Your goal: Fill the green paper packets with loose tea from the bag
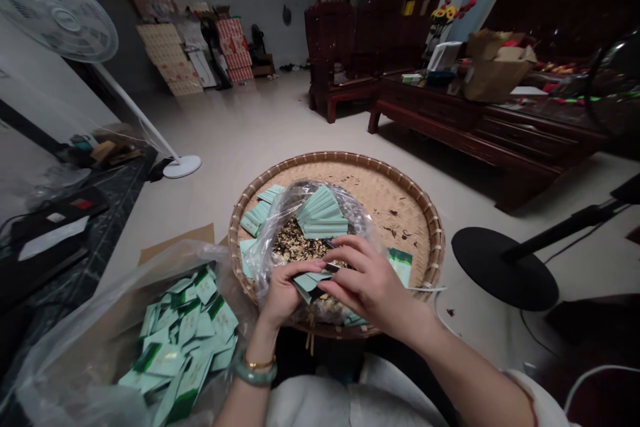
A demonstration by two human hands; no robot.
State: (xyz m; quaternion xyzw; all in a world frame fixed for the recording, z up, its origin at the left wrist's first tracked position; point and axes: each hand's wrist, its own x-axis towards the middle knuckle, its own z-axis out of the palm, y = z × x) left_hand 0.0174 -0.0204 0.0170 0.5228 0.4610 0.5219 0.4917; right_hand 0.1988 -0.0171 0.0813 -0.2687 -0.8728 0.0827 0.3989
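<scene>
My left hand (286,288) is closed on a few pale green paper sachets (306,280) above the woven bamboo tray (425,213). Close beside it, my right hand (367,283) has its fingers bent together at the sachets' edge, around something small and dark with a shiny edge; I cannot make out what it is. Under both hands lies an open clear plastic bag (270,227) holding a loose dark and cream dry mix (295,243). A fanned stack of green sachets (323,213) rests on top of the mix.
More sachets (256,217) lie along the tray's left side, and one (401,265) at its right. A large plastic-lined box (75,340) at lower left holds many green packets (187,333). A standing fan (183,165), a black round base (500,270) and a wooden table (450,120) surround the tray.
</scene>
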